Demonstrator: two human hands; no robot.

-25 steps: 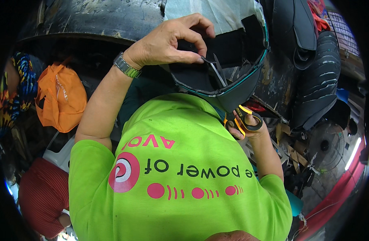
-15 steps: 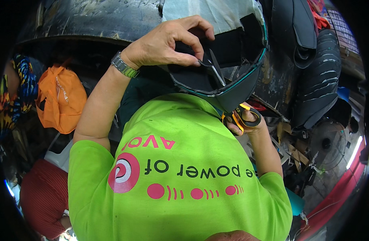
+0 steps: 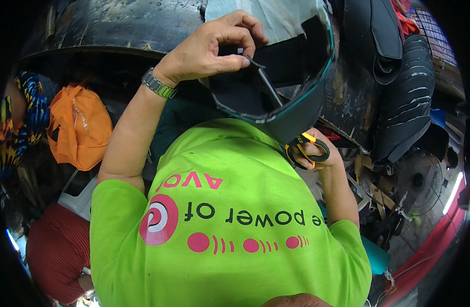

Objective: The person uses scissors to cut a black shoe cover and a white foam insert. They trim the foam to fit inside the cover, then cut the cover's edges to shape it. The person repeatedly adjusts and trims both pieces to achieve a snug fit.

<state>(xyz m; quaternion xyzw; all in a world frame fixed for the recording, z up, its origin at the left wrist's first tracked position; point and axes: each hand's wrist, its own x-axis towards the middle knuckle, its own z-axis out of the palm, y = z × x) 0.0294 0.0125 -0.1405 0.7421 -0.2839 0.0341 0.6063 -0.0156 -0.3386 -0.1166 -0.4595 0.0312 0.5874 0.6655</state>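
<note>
A black, hollow padded piece [image 3: 304, 111] with teal edging and a pale backing sheet [image 3: 268, 23] lies before me, against the dark bench. At its opening, my left hand [image 3: 212, 53], with a wristwatch, pinches a thin dark strip [image 3: 255, 62] between thumb and finger. My right hand [image 3: 328, 155] is closed around the yellow-and-black handles of a pair of scissors [image 3: 271, 88]. Their blades show inside the black piece, close together and pointing up toward the pinched strip. The front wall of the piece hides the scissors' middle.
A dark, worn bench [image 3: 117, 23] runs across the far side. Stacked black padded pieces [image 3: 406, 102] stand at the right, near a fan [image 3: 418, 179]. An orange bag [image 3: 79, 128] hangs at the left. Another person's dark red clothing [image 3: 56, 250] shows at lower left.
The scissor blades have come together from slightly apart. My left hand has moved a little up and left with the strip, and the black piece has shifted slightly left.
</note>
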